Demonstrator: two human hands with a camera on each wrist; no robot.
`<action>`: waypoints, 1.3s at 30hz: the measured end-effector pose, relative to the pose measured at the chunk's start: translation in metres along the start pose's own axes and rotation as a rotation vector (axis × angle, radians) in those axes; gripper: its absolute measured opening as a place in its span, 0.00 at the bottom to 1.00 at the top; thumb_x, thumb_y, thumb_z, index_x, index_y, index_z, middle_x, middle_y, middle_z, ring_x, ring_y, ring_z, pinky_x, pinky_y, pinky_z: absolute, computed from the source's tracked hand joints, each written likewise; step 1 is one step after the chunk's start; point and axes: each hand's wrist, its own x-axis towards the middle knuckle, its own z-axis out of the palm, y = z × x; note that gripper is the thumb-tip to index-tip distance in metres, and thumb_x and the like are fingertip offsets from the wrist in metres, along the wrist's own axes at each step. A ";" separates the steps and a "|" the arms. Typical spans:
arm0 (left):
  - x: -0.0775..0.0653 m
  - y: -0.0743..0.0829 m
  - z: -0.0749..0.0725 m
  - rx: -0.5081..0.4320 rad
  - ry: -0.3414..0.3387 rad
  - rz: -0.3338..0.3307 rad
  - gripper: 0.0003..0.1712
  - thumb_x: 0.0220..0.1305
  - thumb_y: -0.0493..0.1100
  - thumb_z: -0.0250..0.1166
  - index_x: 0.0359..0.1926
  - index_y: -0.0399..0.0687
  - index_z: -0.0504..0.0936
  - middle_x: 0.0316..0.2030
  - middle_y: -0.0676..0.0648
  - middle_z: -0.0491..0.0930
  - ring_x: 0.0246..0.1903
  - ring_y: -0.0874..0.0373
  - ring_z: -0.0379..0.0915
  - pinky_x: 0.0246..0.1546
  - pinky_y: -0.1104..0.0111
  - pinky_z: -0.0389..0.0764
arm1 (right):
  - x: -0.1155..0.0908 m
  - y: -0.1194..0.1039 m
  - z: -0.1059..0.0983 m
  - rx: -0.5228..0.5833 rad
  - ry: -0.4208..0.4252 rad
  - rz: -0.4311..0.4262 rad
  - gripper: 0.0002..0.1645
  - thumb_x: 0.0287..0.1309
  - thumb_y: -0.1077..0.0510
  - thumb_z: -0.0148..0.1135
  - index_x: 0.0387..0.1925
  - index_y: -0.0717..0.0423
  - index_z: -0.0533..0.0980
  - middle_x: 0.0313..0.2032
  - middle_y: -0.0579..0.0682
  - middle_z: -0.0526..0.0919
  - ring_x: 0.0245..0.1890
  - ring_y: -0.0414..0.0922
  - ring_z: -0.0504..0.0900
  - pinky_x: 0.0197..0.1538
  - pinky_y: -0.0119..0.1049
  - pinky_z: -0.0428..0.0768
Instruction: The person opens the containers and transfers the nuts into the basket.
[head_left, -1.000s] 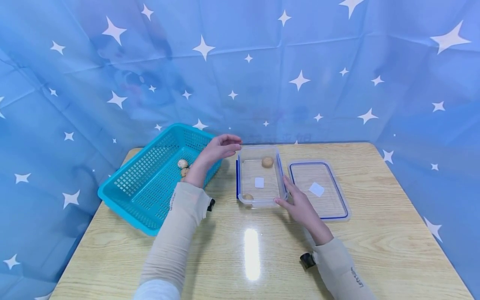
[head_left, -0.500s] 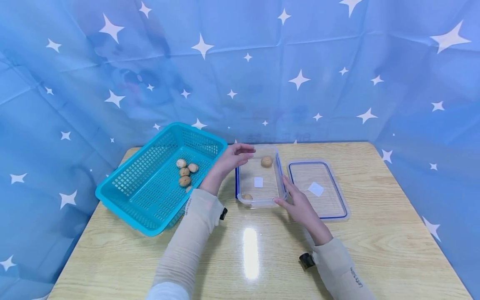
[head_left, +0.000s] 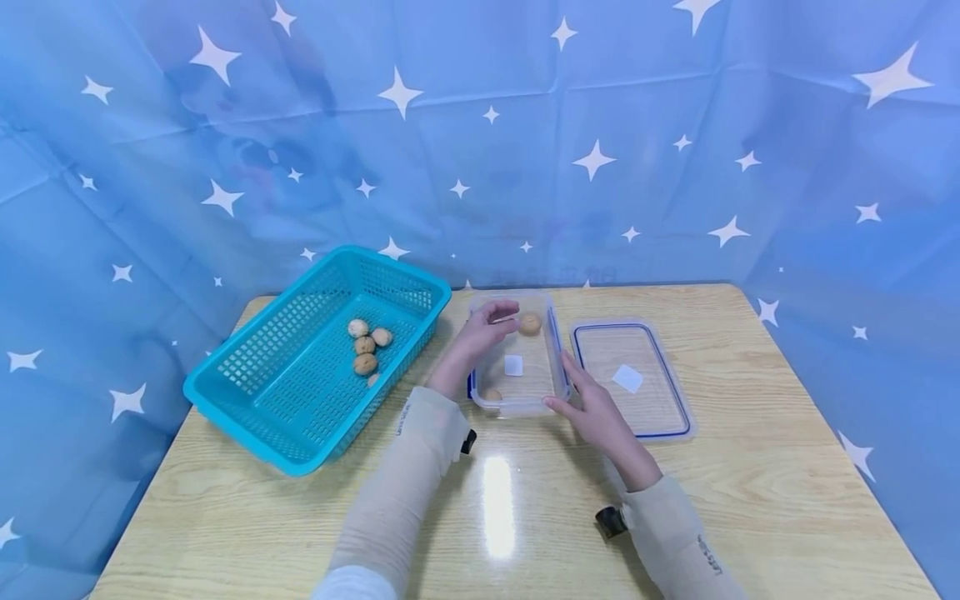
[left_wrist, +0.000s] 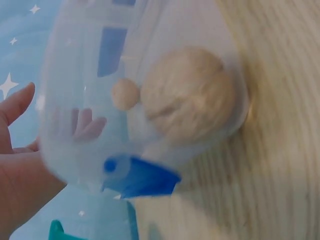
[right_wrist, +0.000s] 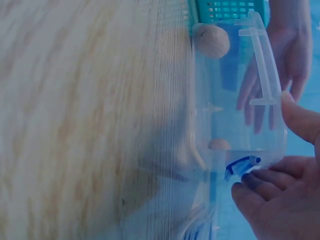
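Over the left side of a clear plastic food container [head_left: 525, 390], my left hand [head_left: 478, 340] hovers with its fingers bent loosely. No item shows in it; in the right wrist view the fingers of this left hand [right_wrist: 292, 55] hang over the box. My right hand [head_left: 592, 412] holds the box's near right corner, thumb at the near wall and fingers along the right side. One walnut [head_left: 530, 323] lies at the far end of the box, another walnut [head_left: 492, 394] at the near left corner. The left wrist view shows the near walnut [left_wrist: 187, 95] large through the wall.
To the left stands a turquoise perforated basket [head_left: 300, 462] with several walnuts [head_left: 365, 364] inside. Right of the box lies its clear lid [head_left: 645, 400] with a blue seal. Behind the wooden table [head_left: 780, 500] hangs a blue star-patterned curtain [head_left: 510, 192].
My left hand has moved right, from between the basket and the box to above the box. More walnuts in the basket show now. The right hand keeps its place at the box.
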 end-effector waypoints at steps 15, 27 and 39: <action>0.012 -0.014 0.021 -0.058 0.002 -0.119 0.39 0.69 0.41 0.64 0.77 0.50 0.58 0.78 0.44 0.52 0.76 0.46 0.52 0.76 0.52 0.59 | 0.001 0.000 0.001 -0.005 0.000 0.010 0.48 0.69 0.53 0.60 0.77 0.65 0.45 0.77 0.67 0.47 0.75 0.66 0.53 0.74 0.62 0.58; 0.029 -0.025 0.025 -0.089 -0.011 -0.195 0.44 0.67 0.40 0.65 0.78 0.42 0.53 0.77 0.39 0.54 0.75 0.44 0.54 0.74 0.55 0.64 | 0.001 0.000 0.001 -0.013 0.011 -0.014 0.48 0.69 0.53 0.60 0.77 0.66 0.46 0.77 0.68 0.48 0.74 0.67 0.54 0.73 0.62 0.60; 0.030 -0.028 0.026 -0.135 0.002 -0.226 0.37 0.67 0.34 0.63 0.74 0.38 0.60 0.73 0.36 0.61 0.70 0.43 0.64 0.69 0.58 0.72 | 0.002 0.002 0.003 -0.014 0.012 -0.018 0.48 0.69 0.52 0.61 0.77 0.65 0.46 0.77 0.68 0.47 0.75 0.66 0.53 0.73 0.61 0.60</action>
